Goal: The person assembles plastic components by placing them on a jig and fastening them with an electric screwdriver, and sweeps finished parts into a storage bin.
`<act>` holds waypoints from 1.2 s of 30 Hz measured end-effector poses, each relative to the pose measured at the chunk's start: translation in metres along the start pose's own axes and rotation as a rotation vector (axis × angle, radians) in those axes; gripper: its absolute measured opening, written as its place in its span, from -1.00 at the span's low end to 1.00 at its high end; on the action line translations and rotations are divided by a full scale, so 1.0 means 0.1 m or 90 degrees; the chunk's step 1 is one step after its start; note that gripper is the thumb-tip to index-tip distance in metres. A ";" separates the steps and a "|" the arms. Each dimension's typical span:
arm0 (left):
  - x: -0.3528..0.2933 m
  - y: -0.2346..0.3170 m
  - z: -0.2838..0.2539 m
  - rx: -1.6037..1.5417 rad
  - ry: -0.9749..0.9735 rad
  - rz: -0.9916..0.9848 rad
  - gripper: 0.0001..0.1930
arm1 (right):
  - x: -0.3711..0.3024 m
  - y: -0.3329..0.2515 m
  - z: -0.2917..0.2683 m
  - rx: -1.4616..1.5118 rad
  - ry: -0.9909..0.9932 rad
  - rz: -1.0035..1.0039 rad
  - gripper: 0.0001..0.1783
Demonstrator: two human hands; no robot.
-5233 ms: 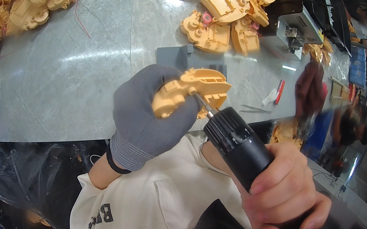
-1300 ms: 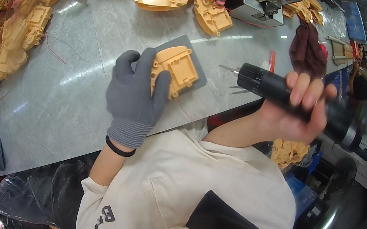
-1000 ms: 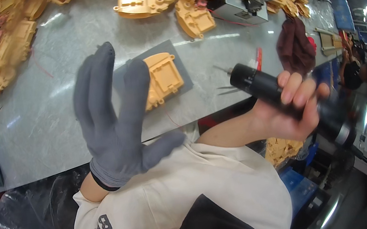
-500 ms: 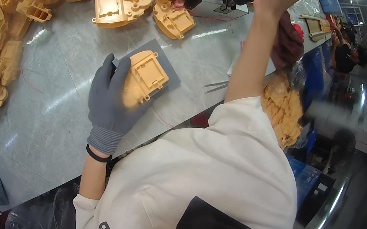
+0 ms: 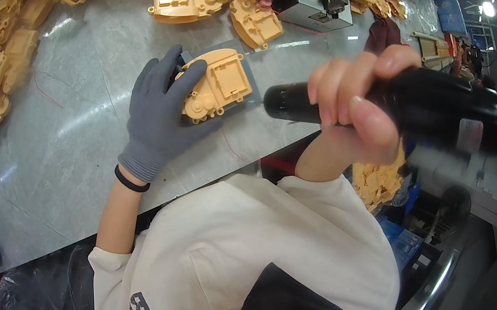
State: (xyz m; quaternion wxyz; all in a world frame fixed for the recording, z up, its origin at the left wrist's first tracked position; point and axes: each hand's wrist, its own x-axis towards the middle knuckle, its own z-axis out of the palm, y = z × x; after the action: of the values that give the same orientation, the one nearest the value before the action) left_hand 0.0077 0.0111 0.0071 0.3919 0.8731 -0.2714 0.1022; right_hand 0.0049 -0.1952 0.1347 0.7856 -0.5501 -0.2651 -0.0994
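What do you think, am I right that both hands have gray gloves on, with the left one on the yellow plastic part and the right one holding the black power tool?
The right hand is bare: in the head view, only the left hand wears a gray glove.

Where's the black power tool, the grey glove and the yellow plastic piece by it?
Black power tool (image 5: 439, 102), head view: on its thick body.
Grey glove (image 5: 156, 112), head view: on its back.
Yellow plastic piece (image 5: 218, 86), head view: beside its square recess.
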 end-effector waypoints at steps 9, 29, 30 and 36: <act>-0.08 -0.03 -0.05 -0.025 -0.008 0.006 -0.19 | -0.03 0.27 0.25 -0.075 0.106 0.037 -0.57; -0.05 0.00 -0.05 -0.042 0.002 0.004 -0.26 | -0.06 0.37 0.25 -0.153 0.055 0.027 -0.60; -0.05 0.00 -0.06 -0.043 0.006 0.015 -0.26 | -0.06 0.35 0.24 -0.193 0.069 0.045 -0.59; -0.04 0.02 -0.08 -0.028 -0.049 -0.016 -0.19 | 0.18 -0.08 -0.41 -0.062 0.297 -0.039 -0.62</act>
State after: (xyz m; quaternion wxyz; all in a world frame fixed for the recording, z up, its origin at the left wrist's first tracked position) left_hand 0.0036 0.0178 0.0123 0.4011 0.8711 -0.2775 0.0574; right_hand 0.0292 -0.2334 0.1400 0.7949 -0.5410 -0.0882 -0.2602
